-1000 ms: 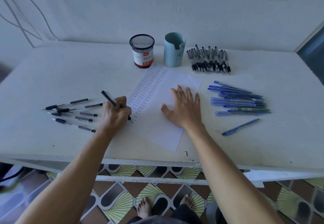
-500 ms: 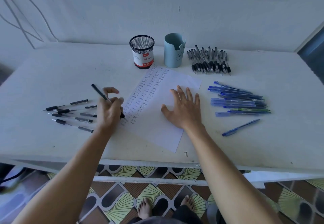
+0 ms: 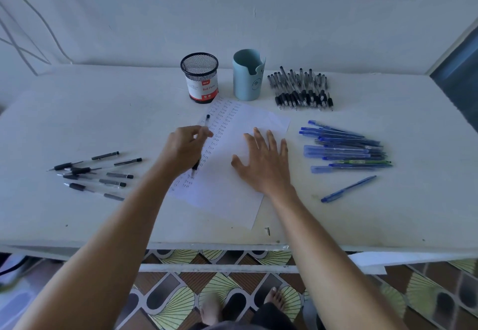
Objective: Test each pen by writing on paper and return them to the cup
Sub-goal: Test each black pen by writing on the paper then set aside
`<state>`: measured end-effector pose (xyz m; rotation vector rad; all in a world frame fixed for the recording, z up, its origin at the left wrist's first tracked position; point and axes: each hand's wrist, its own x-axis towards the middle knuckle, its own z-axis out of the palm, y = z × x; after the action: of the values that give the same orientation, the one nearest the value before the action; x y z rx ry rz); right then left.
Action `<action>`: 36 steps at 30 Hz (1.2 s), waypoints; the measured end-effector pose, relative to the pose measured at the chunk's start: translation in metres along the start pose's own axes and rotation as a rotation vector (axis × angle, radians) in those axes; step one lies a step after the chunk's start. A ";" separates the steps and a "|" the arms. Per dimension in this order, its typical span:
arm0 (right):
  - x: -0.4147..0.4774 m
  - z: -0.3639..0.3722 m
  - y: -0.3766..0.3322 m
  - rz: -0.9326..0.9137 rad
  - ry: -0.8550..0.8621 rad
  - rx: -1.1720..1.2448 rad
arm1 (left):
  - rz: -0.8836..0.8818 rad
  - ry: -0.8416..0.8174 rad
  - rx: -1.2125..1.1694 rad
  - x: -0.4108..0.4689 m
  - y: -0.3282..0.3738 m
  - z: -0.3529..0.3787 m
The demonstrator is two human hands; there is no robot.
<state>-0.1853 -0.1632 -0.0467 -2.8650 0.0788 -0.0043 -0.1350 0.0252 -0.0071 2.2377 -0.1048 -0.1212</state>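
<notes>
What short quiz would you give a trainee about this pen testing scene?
1. True or false: the right hand lies flat on the paper.
2. Which hand holds a pen? A. left hand B. right hand C. neither
3. Fill in: seen from the camera, the mesh cup stands to the ___ of the blue cup.
Key: 1 true; 2 A; 3 left.
</notes>
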 end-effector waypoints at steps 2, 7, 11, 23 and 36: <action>0.000 -0.001 0.002 -0.004 0.012 0.058 | 0.052 -0.034 0.175 0.007 0.008 0.012; 0.002 -0.003 0.002 0.042 0.047 0.183 | 0.107 -0.102 0.420 0.021 0.015 0.037; 0.006 -0.006 0.004 0.101 0.054 0.309 | 0.069 0.017 0.455 0.029 0.014 0.037; 0.028 -0.012 -0.022 0.260 -0.021 0.217 | 0.145 -0.003 0.622 0.051 -0.020 0.036; 0.059 -0.048 0.022 0.381 0.369 0.538 | 0.131 0.035 0.610 0.050 -0.020 0.038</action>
<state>-0.1284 -0.2007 -0.0066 -2.2415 0.5962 -0.4118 -0.0891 0.0022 -0.0491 2.8299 -0.3021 0.0287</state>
